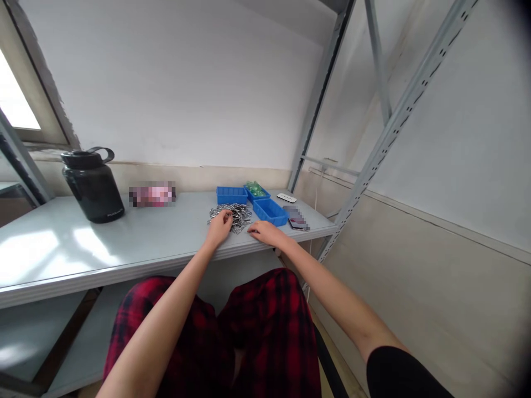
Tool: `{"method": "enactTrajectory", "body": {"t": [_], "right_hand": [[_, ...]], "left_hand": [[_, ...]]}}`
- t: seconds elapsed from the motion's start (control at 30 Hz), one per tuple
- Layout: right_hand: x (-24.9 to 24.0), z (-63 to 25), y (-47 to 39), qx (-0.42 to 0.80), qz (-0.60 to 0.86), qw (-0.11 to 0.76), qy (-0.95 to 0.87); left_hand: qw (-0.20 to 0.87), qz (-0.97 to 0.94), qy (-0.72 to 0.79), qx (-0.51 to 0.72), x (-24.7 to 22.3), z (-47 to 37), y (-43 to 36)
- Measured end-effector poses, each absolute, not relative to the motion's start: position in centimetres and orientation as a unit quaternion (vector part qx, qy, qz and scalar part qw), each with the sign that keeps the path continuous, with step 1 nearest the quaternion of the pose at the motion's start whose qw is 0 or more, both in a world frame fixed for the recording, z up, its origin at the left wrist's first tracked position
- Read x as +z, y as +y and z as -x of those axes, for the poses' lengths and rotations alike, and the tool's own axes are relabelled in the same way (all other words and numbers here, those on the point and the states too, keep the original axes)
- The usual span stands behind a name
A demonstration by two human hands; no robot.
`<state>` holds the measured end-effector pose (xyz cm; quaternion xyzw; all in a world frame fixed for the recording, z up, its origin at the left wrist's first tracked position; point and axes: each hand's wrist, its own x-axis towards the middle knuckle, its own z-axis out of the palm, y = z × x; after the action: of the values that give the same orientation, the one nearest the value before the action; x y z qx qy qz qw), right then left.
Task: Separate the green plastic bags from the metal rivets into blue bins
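A left hand (220, 225) rests at piled metal pieces (240, 214), a right hand (264, 232) near a blue tray (270, 213), finger grips impossible to tell.

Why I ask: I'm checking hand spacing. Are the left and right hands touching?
Apart: the head view shows metal pieces in the gap between left hand and right hand.

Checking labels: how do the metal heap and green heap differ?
The metal heap is silvery, the green heap green. The metal heap lies loose on the table; the green heap sits in a blue tray. The left hand is at the metal heap, not the green heap. Both comprise many pieces.
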<state>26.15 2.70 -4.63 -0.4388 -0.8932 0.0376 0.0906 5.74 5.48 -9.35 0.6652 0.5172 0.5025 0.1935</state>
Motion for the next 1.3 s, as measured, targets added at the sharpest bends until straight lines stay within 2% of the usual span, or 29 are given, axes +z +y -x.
{"method": "enactTrajectory", "body": {"t": [0.17,0.23,0.4,0.57,0.9,1.3], "right_hand": [[-4.3,-25.6,3.1,0.010,0.457,0.094,-0.884],[-4.3,-25.2,3.1,0.016,0.468,0.152,-0.870],[-5.5,-23.3,3.8,0.099,0.447,0.362,-0.812],[-7.7,-21.8,4.6,0.213,0.404,0.460,-0.761],[-8.3,-22.4,5.3,0.380,0.397,0.511,-0.660],[-8.2,-22.3,5.2,0.383,0.420,0.525,-0.634]], "left_hand": [[0.189,-0.672,0.512,0.501,-9.5,-5.7,5.6],[0.187,-0.673,0.509,0.503,-9.6,-5.7,5.7],[0.182,-0.688,0.489,0.504,-9.4,-5.8,5.6],[0.176,-0.706,0.485,0.486,-9.0,-6.0,5.4],[0.189,-0.737,0.454,0.464,-8.8,-5.9,5.0],[0.181,-0.711,0.463,0.498,-8.7,-6.0,4.9]]}}
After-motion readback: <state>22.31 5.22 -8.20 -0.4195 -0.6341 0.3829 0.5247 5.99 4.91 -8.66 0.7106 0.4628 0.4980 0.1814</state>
